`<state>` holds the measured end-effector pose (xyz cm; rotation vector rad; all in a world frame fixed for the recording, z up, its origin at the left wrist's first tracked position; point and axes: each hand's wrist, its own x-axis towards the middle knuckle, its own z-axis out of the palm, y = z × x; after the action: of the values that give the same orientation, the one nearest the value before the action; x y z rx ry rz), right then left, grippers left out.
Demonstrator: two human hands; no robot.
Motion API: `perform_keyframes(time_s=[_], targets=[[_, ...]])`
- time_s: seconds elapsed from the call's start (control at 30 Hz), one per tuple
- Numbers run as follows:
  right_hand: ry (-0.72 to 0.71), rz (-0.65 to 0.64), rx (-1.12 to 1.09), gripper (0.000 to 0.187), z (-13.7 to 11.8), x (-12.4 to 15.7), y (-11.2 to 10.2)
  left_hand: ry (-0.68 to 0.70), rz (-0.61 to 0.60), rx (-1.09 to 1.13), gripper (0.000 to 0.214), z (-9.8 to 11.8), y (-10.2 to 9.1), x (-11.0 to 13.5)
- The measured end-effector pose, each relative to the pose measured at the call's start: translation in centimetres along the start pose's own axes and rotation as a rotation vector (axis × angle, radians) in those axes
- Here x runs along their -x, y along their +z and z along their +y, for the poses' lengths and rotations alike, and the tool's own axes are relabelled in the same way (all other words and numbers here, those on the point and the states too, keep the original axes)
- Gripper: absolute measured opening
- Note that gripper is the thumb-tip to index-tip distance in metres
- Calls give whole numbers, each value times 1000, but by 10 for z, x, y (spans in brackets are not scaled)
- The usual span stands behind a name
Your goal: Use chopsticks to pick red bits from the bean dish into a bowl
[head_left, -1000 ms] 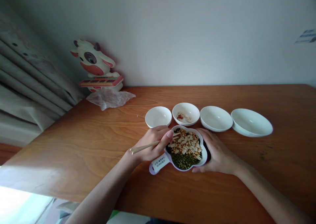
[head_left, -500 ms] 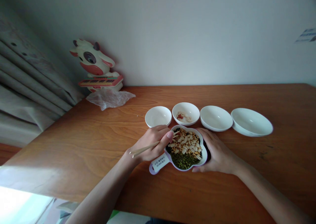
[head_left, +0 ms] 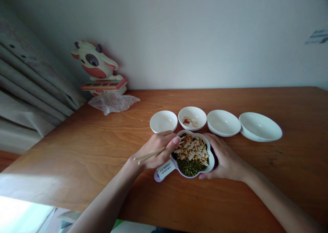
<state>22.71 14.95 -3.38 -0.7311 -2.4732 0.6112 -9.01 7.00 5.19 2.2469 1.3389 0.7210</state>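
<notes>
Wooden chopsticks (head_left: 151, 154) are pinched in my left hand (head_left: 159, 151), their tips among the pale peanut pieces (head_left: 196, 147) near the upper left of a lilac-and-white handled bowl (head_left: 211, 162). Yellow grains lie under and around the peanuts, and green beans (head_left: 191, 168) fill the near side; something dark shows at the edges. My right hand (head_left: 225, 157) wraps round the right side of this bowl, thumb at its near edge. Its labelled handle (head_left: 165, 170) points to the lower left. Just behind stands a white bowl (head_left: 201, 121) holding a few pale and reddish pieces.
More white bowls stand in the same row: one at the left (head_left: 164, 121), one right of centre (head_left: 225, 123), one at the far right (head_left: 261, 127). A cow-shaped toy keyboard (head_left: 102, 79) and a crumpled plastic bag (head_left: 112, 103) lie at the back left of the wooden table (head_left: 102, 151).
The whole view has shifted very slightly. Both hands, the chopsticks and the handled bowl keep nearly the same places relative to each other.
</notes>
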Motion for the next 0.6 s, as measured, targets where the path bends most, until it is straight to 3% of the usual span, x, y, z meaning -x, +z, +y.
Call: perform_keyframes(time_s=[0.3,0.6], targets=[[17,-6,10,139,1,1,1,13,151,96,63,-2,4,2],[19,-3,2,143,5,2,3,56,199,85,62,-4,7,2]])
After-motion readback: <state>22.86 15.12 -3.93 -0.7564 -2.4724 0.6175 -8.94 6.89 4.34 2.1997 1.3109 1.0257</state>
